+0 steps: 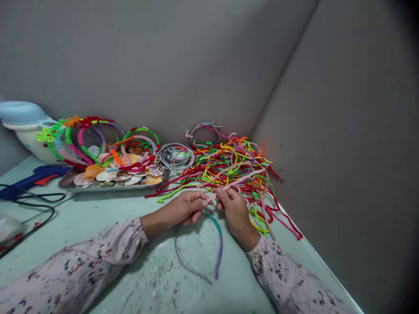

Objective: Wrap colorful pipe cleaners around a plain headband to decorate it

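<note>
Thumb and fingers of my left hand (pixel 187 206) are closed in a pinch at the top of a headband, where a bit of pale pink pipe cleaner shows. The headband's right side is wrapped in teal, then purple pipe cleaner (pixel 219 253); its left side is bare grey wire (pixel 186 261). Just to the right, my right hand (pixel 234 211) is closed on a pale pink pipe cleaner (pixel 245 178), whose long tail seems to run up over the pile behind. My fingers hide the exact spot where pink meets the band.
A heap of colourful pipe cleaners (pixel 229 163) lies behind my right hand. Left of it are coiled grey wire hoops (pixel 175 157) and a metal tray (pixel 114 189) of shells with wrapped headbands on top. A blue glue gun (pixel 36 179), its black cable and a blue-lidded container (pixel 28 135) stand far left.
</note>
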Action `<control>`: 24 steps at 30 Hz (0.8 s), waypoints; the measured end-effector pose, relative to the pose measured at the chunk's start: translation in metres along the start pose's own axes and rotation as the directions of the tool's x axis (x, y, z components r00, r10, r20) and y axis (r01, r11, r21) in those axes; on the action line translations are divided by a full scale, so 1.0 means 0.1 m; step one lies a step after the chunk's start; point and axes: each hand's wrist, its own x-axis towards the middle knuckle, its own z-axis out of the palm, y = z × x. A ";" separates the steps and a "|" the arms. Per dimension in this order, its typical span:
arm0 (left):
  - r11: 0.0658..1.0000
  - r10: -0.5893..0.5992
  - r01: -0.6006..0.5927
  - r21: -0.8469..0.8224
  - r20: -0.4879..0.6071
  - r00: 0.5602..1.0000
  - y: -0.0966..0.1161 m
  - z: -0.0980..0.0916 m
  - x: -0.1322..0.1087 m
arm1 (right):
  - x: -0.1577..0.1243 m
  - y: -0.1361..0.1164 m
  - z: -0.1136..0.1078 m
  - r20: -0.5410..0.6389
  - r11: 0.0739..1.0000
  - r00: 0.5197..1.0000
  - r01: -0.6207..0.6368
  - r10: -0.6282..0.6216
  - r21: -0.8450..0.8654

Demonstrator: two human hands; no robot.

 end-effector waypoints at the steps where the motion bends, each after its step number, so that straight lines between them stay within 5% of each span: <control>1: 0.996 0.030 -0.029 0.085 -0.017 0.999 0.00 0.01 -0.01 | -0.01 -0.01 0.00 -0.017 1.000 1.000 0.003 -0.004 -0.026; 3: 0.945 0.145 -0.117 0.305 -0.073 0.987 0.01 0.03 -0.02 | -0.02 -0.04 0.00 -0.041 0.997 0.999 0.001 -0.004 -0.071; 7: 0.682 0.393 -0.179 0.709 -0.150 0.907 0.02 0.04 -0.05 | -0.04 -0.04 0.02 -0.064 0.996 0.998 -0.019 0.013 -0.089; 11: 0.564 0.434 -0.106 0.819 -0.185 0.882 -0.03 0.04 -0.05 | -0.01 0.03 0.04 -0.061 0.999 0.997 -0.043 0.043 0.004; 14: 0.680 0.409 -0.148 0.718 -0.204 0.890 -0.04 0.03 -0.03 | 0.03 0.05 0.02 0.011 0.991 0.997 -0.078 0.077 0.105; 18: 0.939 0.151 -0.076 0.335 -0.203 0.967 -0.02 -0.02 0.01 | 0.07 0.02 -0.03 0.073 0.951 0.996 -0.072 0.052 0.300; 24: 0.999 -0.027 0.031 0.037 -0.097 0.995 -0.02 -0.10 0.05 | 0.12 0.01 -0.10 0.007 0.943 1.000 -0.004 0.001 0.333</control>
